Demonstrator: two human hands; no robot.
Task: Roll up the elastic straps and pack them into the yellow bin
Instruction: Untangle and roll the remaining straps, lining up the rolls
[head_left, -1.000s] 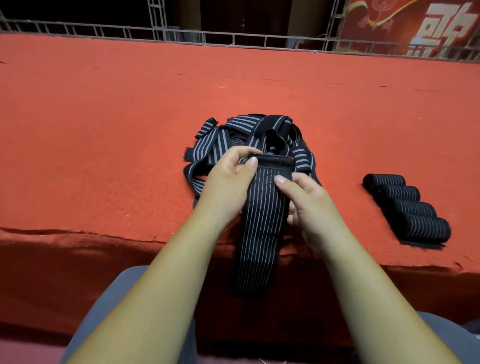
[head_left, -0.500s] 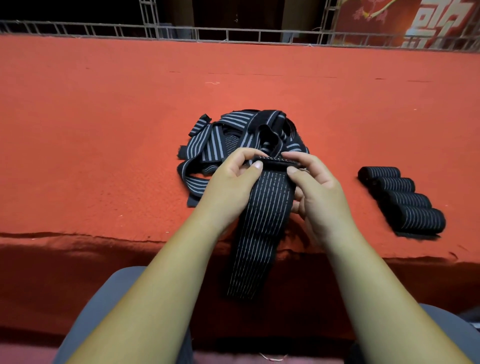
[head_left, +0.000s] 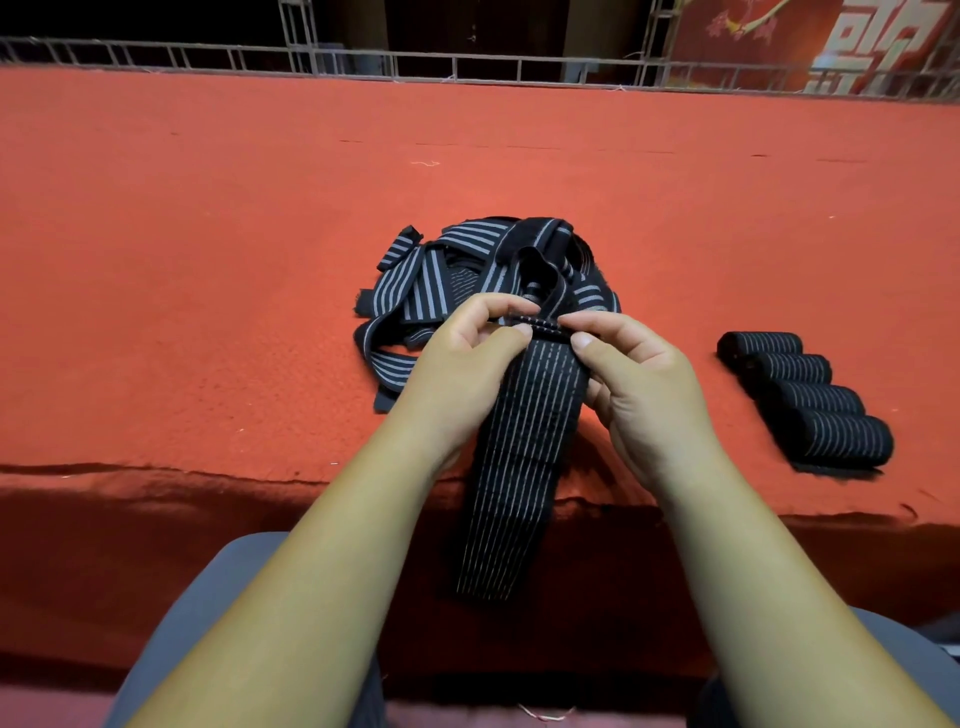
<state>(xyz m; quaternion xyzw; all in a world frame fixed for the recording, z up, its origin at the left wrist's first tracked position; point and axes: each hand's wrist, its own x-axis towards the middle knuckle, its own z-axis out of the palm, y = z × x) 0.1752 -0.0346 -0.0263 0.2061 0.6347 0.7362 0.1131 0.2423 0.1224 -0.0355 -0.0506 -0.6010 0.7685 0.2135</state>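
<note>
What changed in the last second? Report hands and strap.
The right hand moved up the strap to its top end and pinches it beside the left hand; that end has curled into a tight first turn. Unchanged: the left hand's pinch, the loose pile, the four rolled straps.

- Left hand (head_left: 460, 364) and right hand (head_left: 641, 384): each pinches one end of the folded top edge of a black striped elastic strap (head_left: 524, 447).
- Strap: hangs from between the hands over the near edge of the red-covered table (head_left: 208, 260).
- Loose strap pile (head_left: 467, 270): just beyond the fingertips.
- Four rolled straps (head_left: 805, 395): a row well right of the right hand.
</note>
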